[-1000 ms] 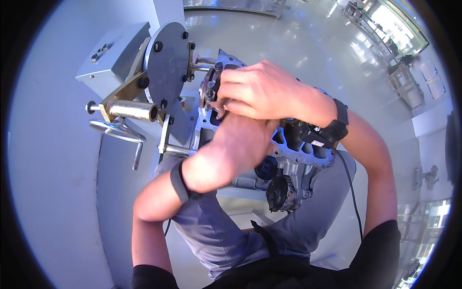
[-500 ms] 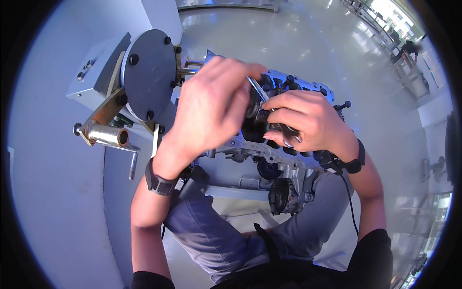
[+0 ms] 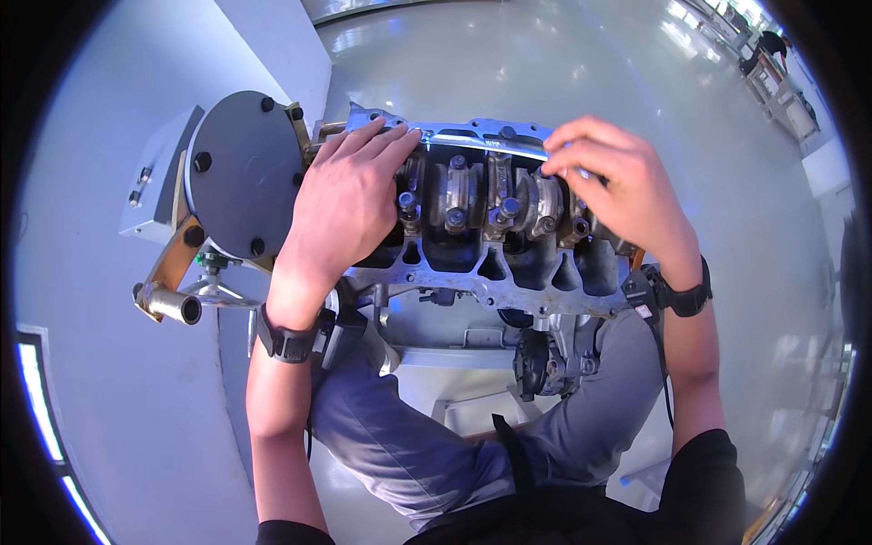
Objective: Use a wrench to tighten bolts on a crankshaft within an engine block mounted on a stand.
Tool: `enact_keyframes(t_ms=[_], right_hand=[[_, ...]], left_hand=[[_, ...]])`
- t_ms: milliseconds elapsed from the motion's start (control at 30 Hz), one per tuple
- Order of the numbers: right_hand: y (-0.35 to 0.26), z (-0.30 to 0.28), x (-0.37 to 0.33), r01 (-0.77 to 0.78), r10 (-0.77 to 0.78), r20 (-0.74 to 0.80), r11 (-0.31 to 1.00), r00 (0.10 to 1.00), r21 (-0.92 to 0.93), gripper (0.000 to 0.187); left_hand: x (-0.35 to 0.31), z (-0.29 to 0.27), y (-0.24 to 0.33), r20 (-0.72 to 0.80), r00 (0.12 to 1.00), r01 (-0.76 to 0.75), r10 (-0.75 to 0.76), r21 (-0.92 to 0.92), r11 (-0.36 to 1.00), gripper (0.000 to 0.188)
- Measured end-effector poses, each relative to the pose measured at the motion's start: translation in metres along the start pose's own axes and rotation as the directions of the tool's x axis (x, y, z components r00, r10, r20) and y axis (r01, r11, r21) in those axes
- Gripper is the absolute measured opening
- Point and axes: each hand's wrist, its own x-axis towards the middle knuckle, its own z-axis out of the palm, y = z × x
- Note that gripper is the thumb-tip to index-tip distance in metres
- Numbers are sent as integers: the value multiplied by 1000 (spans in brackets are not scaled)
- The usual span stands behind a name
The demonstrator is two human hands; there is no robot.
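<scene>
Floor (image 3: pixel 563 82), pale grey and glossy, fills the far half of your view, and your grey trousers (image 3: pixel 409 436) fill the near part. Between them stands the engine block (image 3: pixel 490 245), held on a stand with its open underside facing you. Its flat machined rail runs left to right along the far edge, and a second rail with triangular cut-outs runs along the near edge. Inside it you can see a row of bearing caps (image 3: pixel 481 195), each held by bolts whose heads point up at you.

At the block's left end sits the stand's dark round mounting plate (image 3: pixel 241 173) with bolt heads around its rim, and a grey box (image 3: pixel 159 186) lies behind it. Below the plate a brass-coloured tube handle (image 3: pixel 168 304) sticks out toward you, with a small handwheel just beside it.

Your left hand (image 3: pixel 341 204) lies flat over the block's left end, fingers stretched out and together, their tips touching the far rail; it clasps nothing. Your right hand (image 3: pixel 618 186) is over the right end, fingers bent and bunched, tips pinched at the far rail above the rightmost caps. You cannot tell whether something small is pinched between them. Each wrist carries a black wristband (image 3: pixel 286 341), and a thin cable runs down from the right one.
</scene>
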Motion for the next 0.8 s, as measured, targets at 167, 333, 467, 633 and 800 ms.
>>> enact_keyframes(t_ms=[167, 333, 467, 633, 800], right_hand=[[24, 6, 13, -46, 32, -118, 992, 993, -117, 12], [41, 23, 11, -62, 20, -115, 927, 993, -369, 16], [26, 21, 8, -99, 96, -28, 919, 995, -382, 25], [3, 16, 23, -208, 233, 39, 921, 972, -330, 25], [1, 21, 47, -313, 373, 108, 878, 922, -362, 36]], left_hand=[[0, 2, 2, -31, 999, -31, 33, 50, 998, 58], [2, 3, 2, -27, 998, -49, 49, 31, 998, 59], [3, 3, 0, -43, 997, -60, 61, 20, 998, 59], [-1, 3, 0, -26, 999, -40, 40, 17, 999, 67], [-1, 5, 1, -54, 997, -63, 62, -15, 998, 65]])
